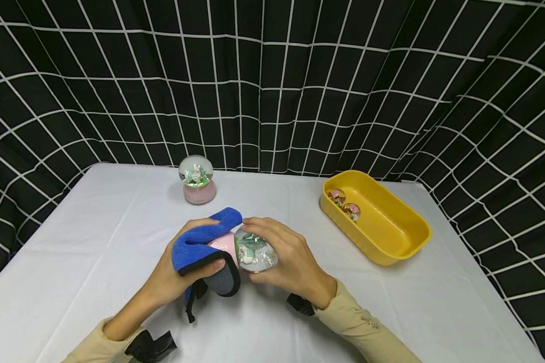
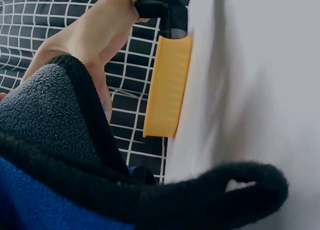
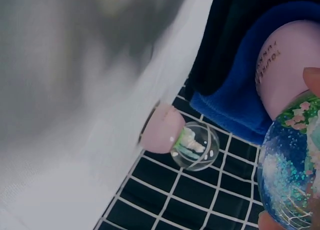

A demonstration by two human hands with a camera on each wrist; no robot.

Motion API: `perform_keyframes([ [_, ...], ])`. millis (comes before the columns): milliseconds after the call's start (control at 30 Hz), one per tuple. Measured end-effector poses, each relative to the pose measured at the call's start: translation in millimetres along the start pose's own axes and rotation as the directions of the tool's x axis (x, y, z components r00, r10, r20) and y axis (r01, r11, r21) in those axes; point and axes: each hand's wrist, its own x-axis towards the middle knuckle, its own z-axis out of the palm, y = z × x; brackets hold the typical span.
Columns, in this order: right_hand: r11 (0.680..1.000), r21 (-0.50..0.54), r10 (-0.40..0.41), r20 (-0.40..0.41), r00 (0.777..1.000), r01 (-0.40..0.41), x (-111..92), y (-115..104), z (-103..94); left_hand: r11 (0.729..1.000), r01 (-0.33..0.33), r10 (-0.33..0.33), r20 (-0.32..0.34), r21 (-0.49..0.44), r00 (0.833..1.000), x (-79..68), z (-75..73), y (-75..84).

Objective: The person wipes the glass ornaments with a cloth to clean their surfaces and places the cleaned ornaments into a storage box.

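Observation:
A snow globe [image 1: 256, 250] with a pink base lies on its side between both hands, above the white table. My left hand [image 1: 181, 267] grips a blue cloth [image 1: 200, 241] with black edging and a grey underside, wrapped around the pink base [image 3: 290, 65]. The fingers and thumb of my right hand [image 1: 295, 254] hold the glass dome from the other side. In the right wrist view, glitter and small flowers show inside the dome [image 3: 287, 170]. A loop of the cloth's black edging [image 2: 250, 185] hangs down in the left wrist view.
A second snow globe [image 1: 199, 193] stands upright at the back left of the table. To the right sits a yellow tub [image 1: 390, 227] with two small clear balls [image 1: 351, 212] in its left end. A black curtain [image 1: 272, 101] with white grid lines hangs behind.

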Motion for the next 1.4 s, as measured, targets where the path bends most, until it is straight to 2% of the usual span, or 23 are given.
perform_keyframes([
  [67, 1.0, -0.002, -0.009, -0.004, 1.0, 0.009, 0, 0, 0.1, 1.0, 0.021, -0.02, 0.01, -0.019, 1.0, 0.4, -1.2, 0.4],
  [167, 1.0, -0.004, -0.016, -0.017, 1.0, 0.016, 0, 0, 0.6, 0.993, 0.08, -0.074, 0.068, -0.089, 0.995, 1.7, -2.8, -0.4],
  [267, 1.0, -0.001, -0.014, -0.031, 0.999, 0.014, -1, 1, 1.1, 0.982, 0.118, -0.097, 0.141, -0.149, 0.985, 3.0, -2.8, -2.4],
  [333, 1.0, 0.008, -0.002, -0.035, 0.999, 0.002, -1, 1, 1.3, 0.98, 0.119, -0.094, 0.156, -0.161, 0.983, 3.3, -2.2, -3.6],
  [533, 0.993, 0.051, 0.105, -0.033, 0.994, -0.103, -1, 0, 1.0, 0.995, 0.032, -0.025, 0.08, -0.092, 0.996, 1.5, -0.1, -4.8],
  [733, 0.967, 0.091, 0.237, 0.015, 0.971, -0.237, -1, 1, 1.0, 0.997, -0.073, 0.073, 0.018, -0.01, 0.997, -1.1, 3.0, -2.6],
  [833, 0.939, 0.198, 0.274, 0.064, 0.96, -0.281, 1, 2, -0.7, 0.994, -0.107, 0.107, 0.006, 0.011, 0.994, -1.2, 3.4, -2.2],
  [967, 0.881, 0.342, 0.313, 0.094, 0.945, -0.326, 1, 4, -4.3, 0.988, -0.151, 0.15, 0.007, 0.018, 0.989, -0.1, 3.3, -3.9],
  [1067, 0.872, 0.367, 0.316, 0.079, 0.945, -0.322, 1, 6, -6.1, 0.987, -0.162, 0.162, 0.004, 0.007, 0.987, 0.1, 2.0, -5.3],
  [1300, 0.899, 0.365, 0.251, 0.019, 0.968, -0.24, 2, 9, -7.4, 0.988, -0.151, 0.15, -0.035, -0.039, 0.988, 0.2, -4.6, -6.9],
  [1400, 0.908, 0.369, 0.212, -0.001, 0.977, -0.197, 3, 7, -7.2, 0.99, -0.121, 0.12, -0.015, -0.078, 0.993, 1.5, -6.7, -3.5],
])
